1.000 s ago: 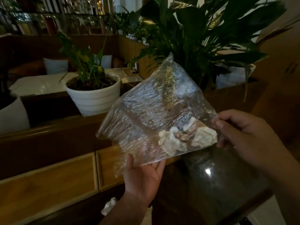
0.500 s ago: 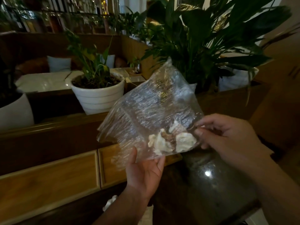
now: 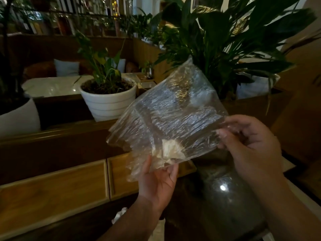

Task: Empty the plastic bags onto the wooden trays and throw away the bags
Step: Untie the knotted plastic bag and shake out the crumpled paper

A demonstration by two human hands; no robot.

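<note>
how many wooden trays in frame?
2: a long wooden tray at lower left, and a second tray just right of it, partly hidden behind the plastic bag.

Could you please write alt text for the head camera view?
Two hands hold up a clear plastic bag with pale lumps inside: left hand underneath, right hand pinching its edge. Wooden trays and potted plants sit behind.

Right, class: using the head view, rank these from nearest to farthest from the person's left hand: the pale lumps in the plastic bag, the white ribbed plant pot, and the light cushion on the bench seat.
1. The pale lumps, inside the plastic bag, just above the left hand.
2. The white ribbed plant pot, on the wooden ledge, up and to the left.
3. The light cushion, far back on the left, beyond the pot.
</note>
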